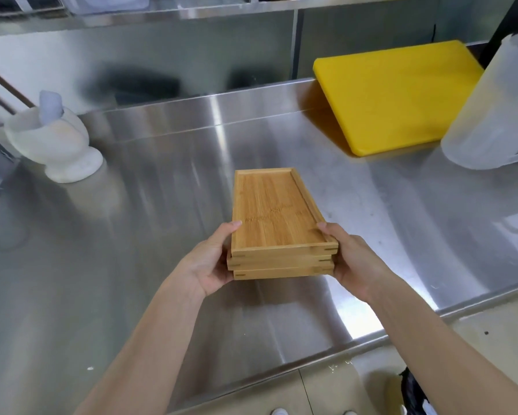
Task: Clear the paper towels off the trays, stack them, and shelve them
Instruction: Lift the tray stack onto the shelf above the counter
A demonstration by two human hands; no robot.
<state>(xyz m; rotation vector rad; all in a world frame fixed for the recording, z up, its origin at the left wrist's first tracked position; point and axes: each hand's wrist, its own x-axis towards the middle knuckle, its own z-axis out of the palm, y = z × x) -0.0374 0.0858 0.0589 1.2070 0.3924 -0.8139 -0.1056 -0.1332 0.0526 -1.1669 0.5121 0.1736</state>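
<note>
Leftmost, a white stone mortar with a pestle (pixel 54 139) stands on the stainless steel desk (pixel 150 211). Centrally, the left hand (pixel 210 262) and right hand (pixel 353 259) grip opposite sides of 3 stacked rectangular bamboo trays (pixel 277 217), held above the desk. Farther right, a yellow plastic cutting board (pixel 395 94) leans beside a translucent plastic container (pixel 497 109).

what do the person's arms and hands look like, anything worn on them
Both forearms are bare right to the frame's bottom edge, with no sleeves showing. The left hand and right hand wear no gloves, and no rings, watch or bracelets are visible. Fingernails look short and unpainted.
</note>
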